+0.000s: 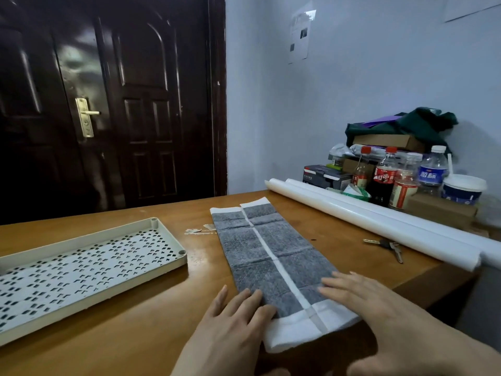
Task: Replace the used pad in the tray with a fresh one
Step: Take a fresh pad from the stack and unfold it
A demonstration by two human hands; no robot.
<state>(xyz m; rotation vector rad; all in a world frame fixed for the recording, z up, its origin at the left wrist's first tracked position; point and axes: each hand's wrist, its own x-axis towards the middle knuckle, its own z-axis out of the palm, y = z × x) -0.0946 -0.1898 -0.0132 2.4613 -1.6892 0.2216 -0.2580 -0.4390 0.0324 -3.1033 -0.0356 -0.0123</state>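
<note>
A long grey pad (273, 256) with white borders lies folded lengthwise on the wooden table, its white seam running down the middle. My left hand (235, 324) rests flat on its near left corner, fingers spread. Flat on the pad's near right part lies my right hand (363, 297), fingers pointing left. Neither hand grips anything. A cream tray (151, 226) with a perforated white grid insert sits to the left of the pad, apart from it. No pad shows inside the tray.
Two long white paper rolls (379, 221) lie along the right side. Keys (390, 246) lie between the rolls and the pad. Bottles (383, 177), boxes and a cup crowd the back right corner. Small paper scraps (198, 230) lie near the pad's far end. A dark door stands behind.
</note>
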